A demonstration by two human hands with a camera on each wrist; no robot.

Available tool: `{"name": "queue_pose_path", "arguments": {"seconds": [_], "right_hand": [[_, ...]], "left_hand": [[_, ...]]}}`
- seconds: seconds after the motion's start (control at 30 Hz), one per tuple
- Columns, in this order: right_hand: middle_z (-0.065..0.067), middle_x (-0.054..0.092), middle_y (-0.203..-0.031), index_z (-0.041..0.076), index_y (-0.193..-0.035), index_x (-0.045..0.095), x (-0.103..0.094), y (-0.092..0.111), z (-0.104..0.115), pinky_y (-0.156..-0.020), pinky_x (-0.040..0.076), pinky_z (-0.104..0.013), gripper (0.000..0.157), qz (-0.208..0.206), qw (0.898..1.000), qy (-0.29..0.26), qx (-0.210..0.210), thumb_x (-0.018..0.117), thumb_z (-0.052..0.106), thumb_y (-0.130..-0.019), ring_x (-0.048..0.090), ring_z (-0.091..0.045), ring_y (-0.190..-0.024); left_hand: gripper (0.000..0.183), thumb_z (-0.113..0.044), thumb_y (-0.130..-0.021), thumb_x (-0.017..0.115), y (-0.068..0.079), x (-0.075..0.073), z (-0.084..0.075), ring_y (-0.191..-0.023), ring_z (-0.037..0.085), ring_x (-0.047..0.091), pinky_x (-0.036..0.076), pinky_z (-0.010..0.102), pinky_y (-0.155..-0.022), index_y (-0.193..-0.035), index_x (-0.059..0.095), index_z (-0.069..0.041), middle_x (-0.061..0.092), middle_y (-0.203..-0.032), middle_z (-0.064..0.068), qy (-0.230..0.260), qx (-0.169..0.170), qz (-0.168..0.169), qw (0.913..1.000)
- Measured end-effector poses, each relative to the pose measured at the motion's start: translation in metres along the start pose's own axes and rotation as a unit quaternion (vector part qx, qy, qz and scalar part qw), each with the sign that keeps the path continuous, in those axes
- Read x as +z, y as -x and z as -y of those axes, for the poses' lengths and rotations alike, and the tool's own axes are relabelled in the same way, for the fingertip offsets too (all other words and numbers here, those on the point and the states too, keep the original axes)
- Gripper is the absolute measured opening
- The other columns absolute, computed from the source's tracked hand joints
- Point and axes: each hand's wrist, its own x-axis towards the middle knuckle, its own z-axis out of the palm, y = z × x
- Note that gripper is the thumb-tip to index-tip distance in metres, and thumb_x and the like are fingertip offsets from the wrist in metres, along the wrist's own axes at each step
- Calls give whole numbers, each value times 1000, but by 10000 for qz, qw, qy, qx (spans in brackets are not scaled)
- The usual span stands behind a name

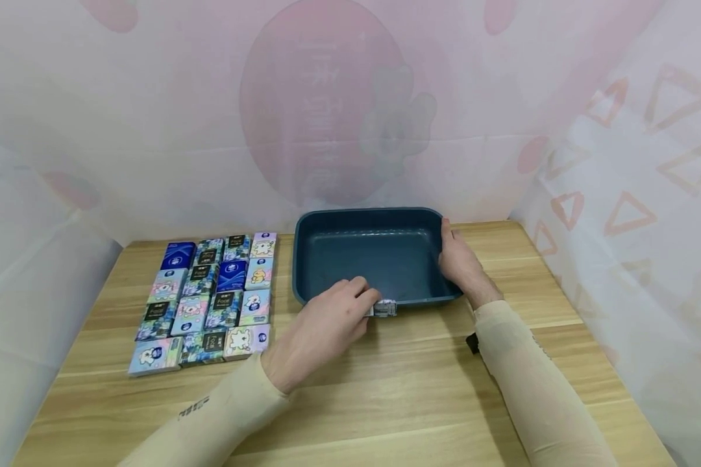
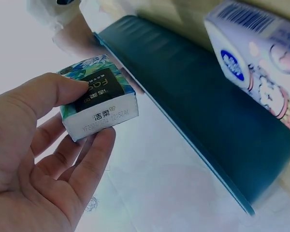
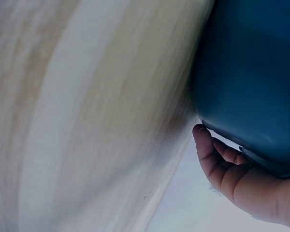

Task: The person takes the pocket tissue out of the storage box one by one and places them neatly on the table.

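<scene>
My left hand [image 1: 333,318] pinches a small tissue pack [image 2: 99,94] between thumb and fingers. That pack has a blue-green floral wrap, a black label and a white printed end. In the head view it is just in front of the near rim of a dark teal rectangular basin [image 1: 359,256], mostly hidden by the hand. At the basin's right end, my right hand [image 1: 461,259] grips the rim. The right wrist view shows its fingers [image 3: 210,159] curled against the basin's edge. The visible basin floor is bare.
Left of the basin, several tissue packs [image 1: 204,292] lie in rows on the wooden table [image 1: 385,402], in blue, floral and pastel cartoon wraps. A pale printed cloth [image 1: 181,130] hangs behind the table. Something small and black [image 1: 472,343] shows beside the right sleeve.
</scene>
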Motion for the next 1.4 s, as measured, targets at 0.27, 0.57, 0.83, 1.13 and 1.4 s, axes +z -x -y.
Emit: {"name": "queue_pose_path", "arguments": {"seconds": [0.27,0.57,0.83,1.13,1.4], "right_hand": [[-45,39,-177,-4,-186,0,1,-1,-3,-123,57,-67,82,-12,10000,26,29,40,-4,-114,63,-54,-146],[-45,40,-177,-5,-186,1,1,-1,-3,-124,56,-67,82,-31,10000,0,9,39,-4,-114,62,-54,-147],[-45,40,-177,-3,-186,-1,1,0,-1,-128,54,-68,82,-31,10000,-83,19,39,-4,-114,60,-55,-150],[-45,40,-177,-3,-186,-1,2,-1,-1,-126,56,-68,82,-32,10000,-51,17,40,-4,-115,62,-54,-147],[-46,39,-177,-5,-186,2,4,-2,-2,-127,55,-68,82,-68,10000,41,-4,40,-4,-114,61,-57,-152]], "left_hand": [[30,-19,-108,87,12,11,-3,-101,16,70,69,31,-92,-137,78,-16,76,-120,0,-85,-38,349,9993],[22,-15,-110,84,15,34,-5,-100,17,72,70,31,-86,-131,80,-17,77,-119,1,-341,-9,597,9976],[21,-12,-114,77,18,49,-6,-106,21,76,73,35,-91,-134,77,-16,78,-125,4,-1032,119,786,9915],[23,-12,-112,79,23,54,-8,-102,18,73,71,32,-81,-134,77,-19,77,-121,1,-1425,301,695,9869],[23,-16,-111,81,23,61,-12,-105,18,75,71,31,-81,-134,79,-19,80,-124,1,-1354,175,873,9868]]}}
